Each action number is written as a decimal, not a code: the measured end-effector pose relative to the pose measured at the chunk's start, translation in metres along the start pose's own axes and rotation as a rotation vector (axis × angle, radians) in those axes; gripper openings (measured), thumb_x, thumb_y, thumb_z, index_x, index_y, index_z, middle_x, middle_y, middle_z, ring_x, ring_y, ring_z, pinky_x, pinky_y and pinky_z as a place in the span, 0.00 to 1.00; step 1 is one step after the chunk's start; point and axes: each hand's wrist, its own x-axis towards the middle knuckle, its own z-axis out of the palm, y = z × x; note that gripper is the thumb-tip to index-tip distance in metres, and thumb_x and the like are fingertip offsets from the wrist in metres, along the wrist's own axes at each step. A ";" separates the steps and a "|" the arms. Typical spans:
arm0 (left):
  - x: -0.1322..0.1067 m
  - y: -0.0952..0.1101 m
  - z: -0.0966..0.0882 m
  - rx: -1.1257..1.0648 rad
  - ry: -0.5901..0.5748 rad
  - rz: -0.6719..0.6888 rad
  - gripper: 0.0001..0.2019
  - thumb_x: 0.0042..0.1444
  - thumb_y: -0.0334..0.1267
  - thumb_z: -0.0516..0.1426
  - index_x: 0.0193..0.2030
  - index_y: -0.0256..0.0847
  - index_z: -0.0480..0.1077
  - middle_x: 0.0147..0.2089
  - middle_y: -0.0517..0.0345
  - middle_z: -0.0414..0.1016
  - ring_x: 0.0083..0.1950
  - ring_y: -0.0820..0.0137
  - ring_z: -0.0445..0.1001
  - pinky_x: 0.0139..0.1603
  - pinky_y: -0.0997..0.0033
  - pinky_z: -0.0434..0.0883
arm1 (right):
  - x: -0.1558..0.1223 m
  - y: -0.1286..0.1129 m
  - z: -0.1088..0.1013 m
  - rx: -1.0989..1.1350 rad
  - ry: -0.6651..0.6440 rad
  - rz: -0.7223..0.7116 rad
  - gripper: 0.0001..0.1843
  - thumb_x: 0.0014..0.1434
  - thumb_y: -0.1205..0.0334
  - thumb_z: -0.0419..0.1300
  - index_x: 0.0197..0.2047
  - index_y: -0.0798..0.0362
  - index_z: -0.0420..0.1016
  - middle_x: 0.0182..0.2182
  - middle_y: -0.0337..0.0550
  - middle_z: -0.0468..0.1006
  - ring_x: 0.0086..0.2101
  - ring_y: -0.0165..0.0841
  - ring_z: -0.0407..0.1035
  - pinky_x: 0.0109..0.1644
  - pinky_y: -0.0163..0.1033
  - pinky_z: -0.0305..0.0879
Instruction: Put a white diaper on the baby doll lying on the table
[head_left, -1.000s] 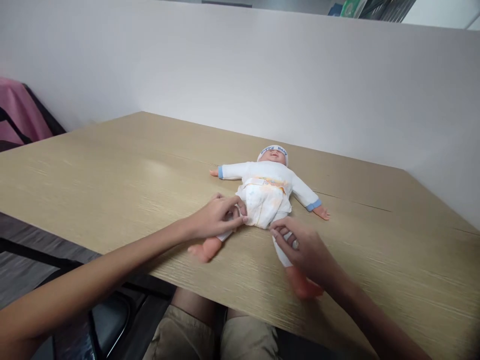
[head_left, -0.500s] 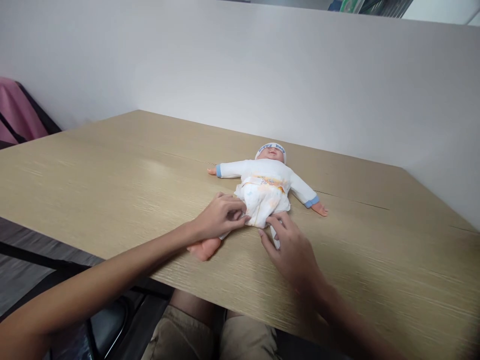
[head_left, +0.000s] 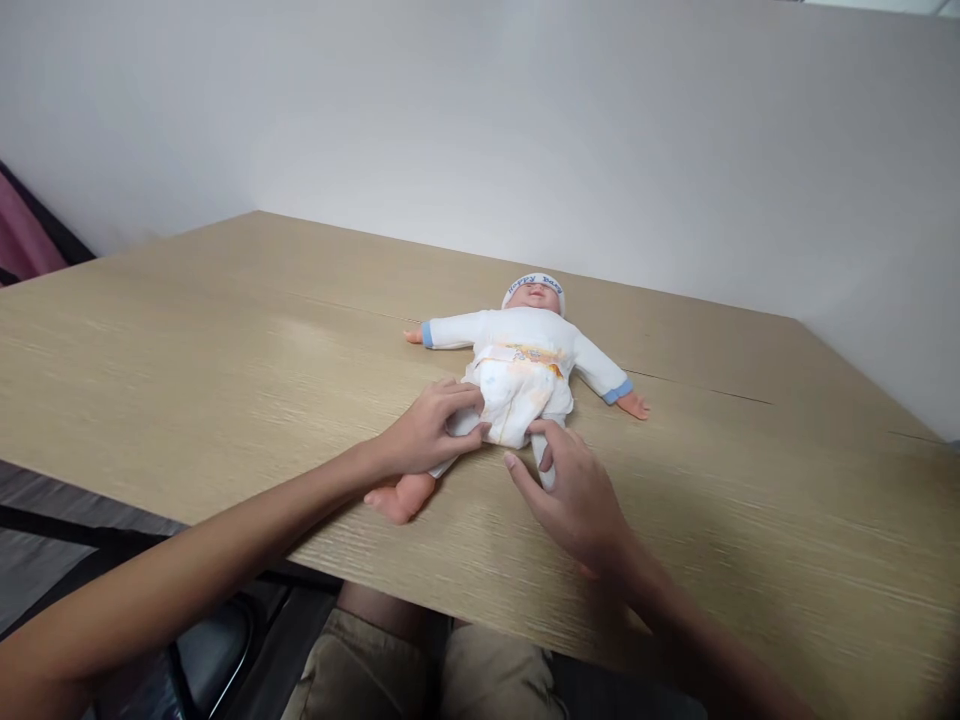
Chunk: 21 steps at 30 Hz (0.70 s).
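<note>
A baby doll [head_left: 525, 345] in a white suit with blue cuffs and a white cap lies on its back on the wooden table [head_left: 225, 340], arms spread. It wears a white diaper [head_left: 517, 395] with orange print. My left hand [head_left: 431, 430] pinches the diaper's edge at the doll's left-side hip, above the bare foot [head_left: 394, 498]. My right hand [head_left: 574, 495] covers the doll's other leg, its fingers curled on the diaper's lower edge at the crotch.
A white partition wall stands behind the table. A pink cloth [head_left: 22, 245] hangs at the far left. A dark chair [head_left: 210, 640] and my knees [head_left: 420, 670] show below the table's near edge.
My right hand has moved up from the doll's lower leg to the diaper's bottom edge. My left hand has stayed at the hip. The view has shifted slightly right.
</note>
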 end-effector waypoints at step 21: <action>-0.006 -0.015 0.017 -0.675 0.191 -0.369 0.27 0.55 0.44 0.75 0.47 0.47 0.61 0.43 0.62 0.71 0.42 0.69 0.71 0.42 0.67 0.67 | 0.006 0.006 -0.015 0.224 0.130 0.234 0.17 0.66 0.43 0.68 0.44 0.47 0.77 0.49 0.45 0.88 0.27 0.34 0.71 0.39 0.44 0.67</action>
